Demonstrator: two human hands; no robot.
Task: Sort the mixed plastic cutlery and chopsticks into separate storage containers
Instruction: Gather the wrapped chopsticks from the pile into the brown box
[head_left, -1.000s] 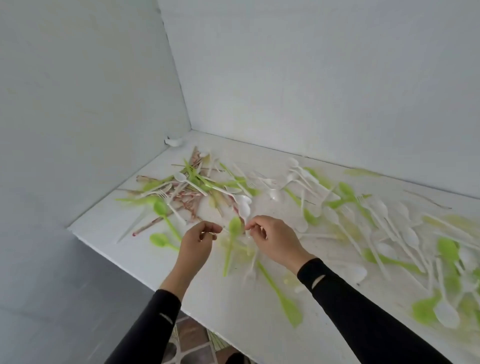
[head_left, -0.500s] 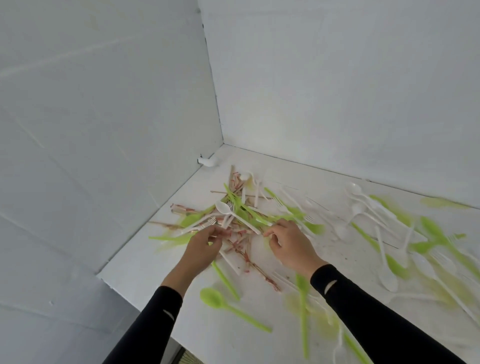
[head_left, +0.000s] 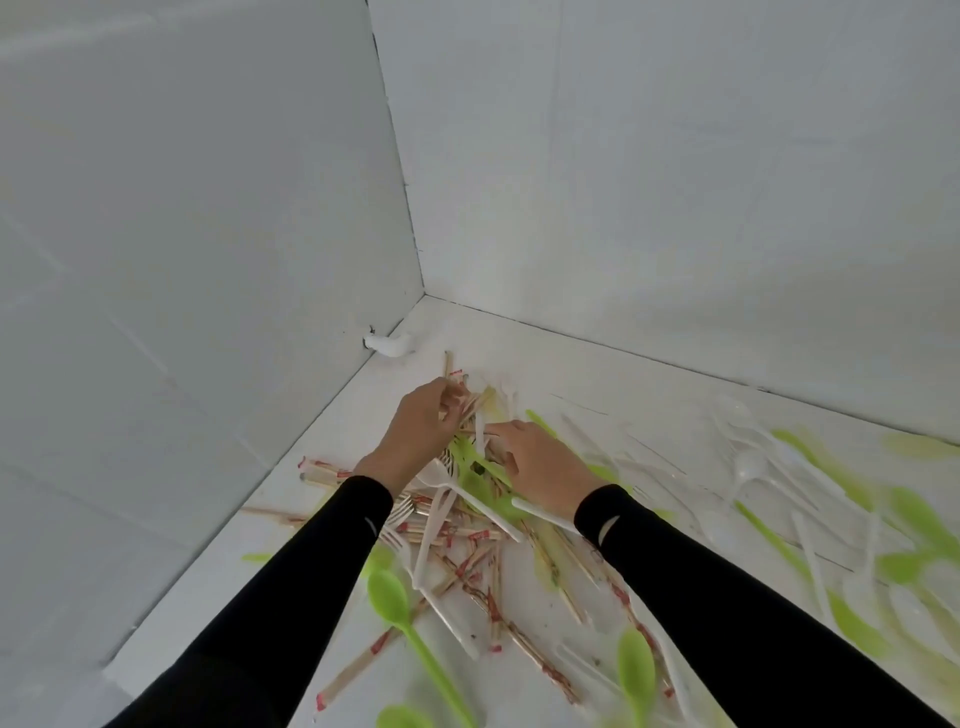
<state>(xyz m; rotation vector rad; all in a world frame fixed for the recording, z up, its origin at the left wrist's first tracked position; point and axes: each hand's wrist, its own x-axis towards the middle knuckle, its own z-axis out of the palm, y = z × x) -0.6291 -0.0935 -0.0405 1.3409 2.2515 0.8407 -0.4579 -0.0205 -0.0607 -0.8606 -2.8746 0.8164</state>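
Observation:
A mixed pile of wrapped chopsticks (head_left: 467, 551), white forks and spoons (head_left: 441, 499) and green spoons (head_left: 389, 597) lies on a white table (head_left: 571, 364) near the corner. My left hand (head_left: 421, 431) reaches over the far end of the pile, its fingers closed around a few wrapped chopsticks (head_left: 460, 400). My right hand (head_left: 540, 467) rests palm down on the pile beside it, fingertips among green and white pieces; whether it grips anything is hidden. More white spoons (head_left: 748, 467) and green spoons (head_left: 852, 488) are spread out to the right.
White walls meet in a corner (head_left: 423, 291) just behind the pile. A white blob of filler (head_left: 389, 344) sits at the base of the left wall. The table's front-left edge (head_left: 119, 670) drops off below my left sleeve. No storage container is in view.
The view has swung left and closer to the corner. Both hands have moved farther into the pile toward the corner, and my left hand has closed on chopsticks.

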